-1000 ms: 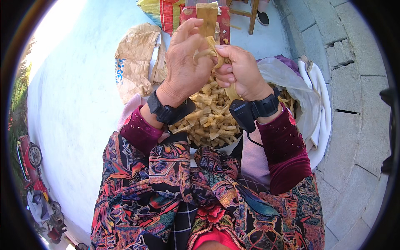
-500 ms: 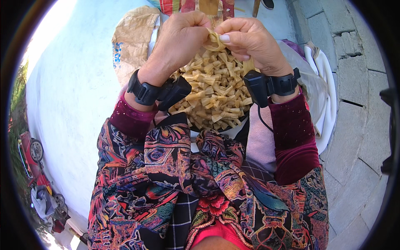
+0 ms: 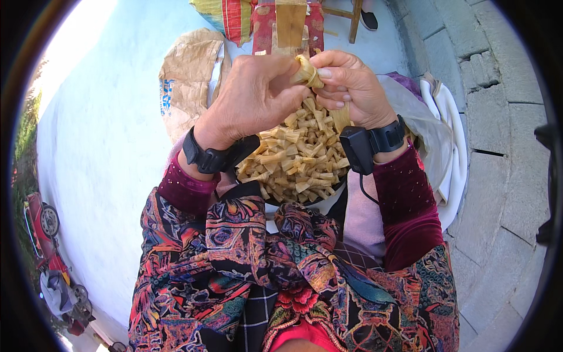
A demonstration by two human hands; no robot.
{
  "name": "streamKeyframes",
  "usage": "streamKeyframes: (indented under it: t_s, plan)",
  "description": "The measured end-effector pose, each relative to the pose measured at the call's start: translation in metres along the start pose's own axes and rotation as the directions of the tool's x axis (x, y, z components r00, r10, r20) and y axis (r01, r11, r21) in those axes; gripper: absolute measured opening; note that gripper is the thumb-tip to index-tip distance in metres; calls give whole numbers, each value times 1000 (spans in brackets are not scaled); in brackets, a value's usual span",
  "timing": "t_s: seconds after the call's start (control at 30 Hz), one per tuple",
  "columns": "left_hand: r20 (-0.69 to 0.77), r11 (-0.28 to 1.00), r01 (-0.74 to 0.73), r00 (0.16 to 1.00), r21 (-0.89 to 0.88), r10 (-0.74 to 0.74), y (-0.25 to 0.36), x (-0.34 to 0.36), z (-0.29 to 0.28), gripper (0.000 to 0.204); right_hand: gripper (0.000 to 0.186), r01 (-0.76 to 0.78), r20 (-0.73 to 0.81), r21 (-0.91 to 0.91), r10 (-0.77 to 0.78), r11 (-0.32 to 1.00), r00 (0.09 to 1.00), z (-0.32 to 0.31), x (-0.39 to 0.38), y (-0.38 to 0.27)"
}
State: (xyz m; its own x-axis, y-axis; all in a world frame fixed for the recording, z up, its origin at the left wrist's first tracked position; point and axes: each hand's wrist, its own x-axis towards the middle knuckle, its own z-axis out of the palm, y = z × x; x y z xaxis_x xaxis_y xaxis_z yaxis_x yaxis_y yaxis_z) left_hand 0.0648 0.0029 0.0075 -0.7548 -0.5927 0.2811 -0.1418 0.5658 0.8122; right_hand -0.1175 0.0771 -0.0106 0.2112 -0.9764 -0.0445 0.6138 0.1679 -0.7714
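Above a black-rimmed basin (image 3: 321,202) heaped with small pale-yellow knotted pieces (image 3: 296,155), my two hands hold one pale-yellow strip (image 3: 306,73) with a loop or knot in it. My left hand (image 3: 258,88) is closed at the left side of the loop, its thumb stretched toward the strip's lower edge. My right hand (image 3: 355,85) pinches the loop's right side between thumb and forefinger, its other fingers curled. A flat tail of the strip hangs below the right fingers. Both wrists carry black straps with small boxes.
Left of the basin lies a crumpled brown paper sack (image 3: 190,73). Beyond my hands stand a wooden board on a red patterned surface (image 3: 264,35) and a striped woven bag (image 3: 229,20). White cloth (image 3: 451,135) lies at the right. A shoe (image 3: 368,20) shows beside a wooden leg.
Both hands have come slightly nearer to me with the strip. The loop looks drawn smaller, and my left thumb is now more stretched out.
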Motion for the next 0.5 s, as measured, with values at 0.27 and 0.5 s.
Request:
streamKeyframes:
  t_s: [0.27,0.5]
  plan:
    - [308,161,316,949,-935,-75,1,-6,-8,35,19,178,-18,-488,-214,855,977,6,-14,-27]
    - [279,830,268,950,-490,-142,-11,-2,-30,34,14,108,-93,-778,-284,618,954,-6,-19,-22]
